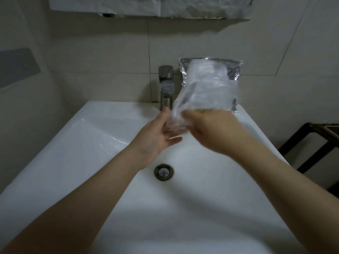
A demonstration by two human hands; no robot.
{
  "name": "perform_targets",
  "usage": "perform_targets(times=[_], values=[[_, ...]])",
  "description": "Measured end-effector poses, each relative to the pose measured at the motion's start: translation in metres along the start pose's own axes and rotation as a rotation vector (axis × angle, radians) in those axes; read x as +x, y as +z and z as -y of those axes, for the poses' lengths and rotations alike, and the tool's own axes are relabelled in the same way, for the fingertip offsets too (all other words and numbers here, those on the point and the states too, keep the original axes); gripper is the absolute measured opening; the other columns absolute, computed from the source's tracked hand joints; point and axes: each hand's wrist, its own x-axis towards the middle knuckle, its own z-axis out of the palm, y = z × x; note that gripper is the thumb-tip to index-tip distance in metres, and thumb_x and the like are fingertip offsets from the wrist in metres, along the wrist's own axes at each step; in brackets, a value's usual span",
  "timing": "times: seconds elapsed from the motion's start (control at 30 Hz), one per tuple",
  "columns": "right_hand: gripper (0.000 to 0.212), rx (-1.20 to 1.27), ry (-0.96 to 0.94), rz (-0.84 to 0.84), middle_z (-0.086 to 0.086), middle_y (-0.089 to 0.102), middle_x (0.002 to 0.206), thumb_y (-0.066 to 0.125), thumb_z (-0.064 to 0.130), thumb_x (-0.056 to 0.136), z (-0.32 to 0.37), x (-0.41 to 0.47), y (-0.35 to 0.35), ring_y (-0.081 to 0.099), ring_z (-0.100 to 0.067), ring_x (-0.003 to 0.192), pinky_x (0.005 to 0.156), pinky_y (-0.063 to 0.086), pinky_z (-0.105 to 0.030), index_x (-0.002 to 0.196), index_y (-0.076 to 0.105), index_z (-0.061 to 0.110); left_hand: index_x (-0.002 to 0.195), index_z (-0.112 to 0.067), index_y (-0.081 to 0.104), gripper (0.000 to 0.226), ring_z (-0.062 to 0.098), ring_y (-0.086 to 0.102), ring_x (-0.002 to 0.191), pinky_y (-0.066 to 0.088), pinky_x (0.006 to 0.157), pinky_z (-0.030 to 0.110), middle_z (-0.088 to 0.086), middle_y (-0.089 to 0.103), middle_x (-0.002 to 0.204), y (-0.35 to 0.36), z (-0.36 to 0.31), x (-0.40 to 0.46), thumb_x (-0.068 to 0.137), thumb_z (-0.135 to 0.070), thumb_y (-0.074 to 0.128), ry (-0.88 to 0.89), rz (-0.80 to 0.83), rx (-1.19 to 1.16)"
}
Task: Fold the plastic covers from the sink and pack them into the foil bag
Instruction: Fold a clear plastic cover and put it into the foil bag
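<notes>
You see a glossy white ceramic sink (73,143), a brushed metal tap (166,85) (matt), a crinkly clear plastic cover (203,88), and a shiny foil bag (233,70).

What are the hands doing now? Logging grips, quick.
Left hand: open, fingers against the plastic cover.
Right hand: grips the plastic cover.

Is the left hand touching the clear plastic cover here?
Touching. The head view shows the left hand with its thumb and extended fingers laid against the lower end of the plastic cover, which the right hand grips.
</notes>
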Motion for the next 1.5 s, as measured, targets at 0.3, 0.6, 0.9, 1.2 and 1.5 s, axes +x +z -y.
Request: perform_targets(times=[0.3,0.6,0.9,1.2,1.5], values=[[0.044,-0.065,-0.151,-0.077,-0.006,0.069,0.098,0.056,0.050,0.078,0.028,-0.024,0.047,0.062,-0.026,0.076,0.069,0.044,-0.033,0.104,0.068,0.016,0.086,-0.013,0.063,0.015,0.005,0.065,0.063,0.052,0.058,0.018,-0.001,0.068,0.076,-0.004,0.018,0.002,0.094,-0.012,0.050,-0.076,-0.237,-0.058],[0.046,1.708,1.199,0.180,-0.004,0.064,0.105,0.065,0.040,0.076,0.006,-0.025,0.035,0.059,-0.021,0.101,0.086,0.052,-0.036,0.113,0.060,0.012,0.100,-0.011,0.063,0.021,0.014,0.068,0.086,0.055,0.077,0.027,0.002,0.071,0.089,-0.005,0.011,0.004,0.096,-0.012,0.042,0.015,-0.129,-0.151],[0.008,1.499,1.045,0.156,-0.001,0.059,0.078,0.061,0.013,0.087,-0.001,-0.035,0.043,0.051,-0.007,0.062,0.053,0.043,-0.017,0.094,0.062,0.009,0.095,-0.015,0.062,0.018,0.015,0.070,0.072,0.055,0.064,0.023,0.005,0.069,0.088,-0.004,0.023,-0.001,0.084,-0.029,0.064,-0.276,-0.150,0.245],[0.008,1.779,1.227,0.158,-0.001,0.047,0.062,0.058,0.016,0.088,-0.016,-0.038,0.034,0.039,-0.007,0.040,0.036,0.030,-0.014,0.082,0.053,0.013,0.093,-0.005,0.059,0.011,0.019,0.071,0.068,0.055,0.057,0.022,0.011,0.072,0.074,0.000,0.017,0.000,0.092,-0.004,0.048,-0.217,-0.158,-0.002],[0.022,1.481,0.979,0.322,-0.009,0.071,0.074,0.052,0.024,0.094,-0.016,-0.041,0.030,0.049,-0.010,0.049,0.042,0.036,-0.016,0.109,0.059,0.009,0.094,-0.010,0.057,0.014,0.015,0.068,0.059,0.050,0.048,0.019,0.012,0.072,0.072,-0.001,0.014,-0.004,0.095,-0.010,0.043,-0.259,-0.154,0.091]])
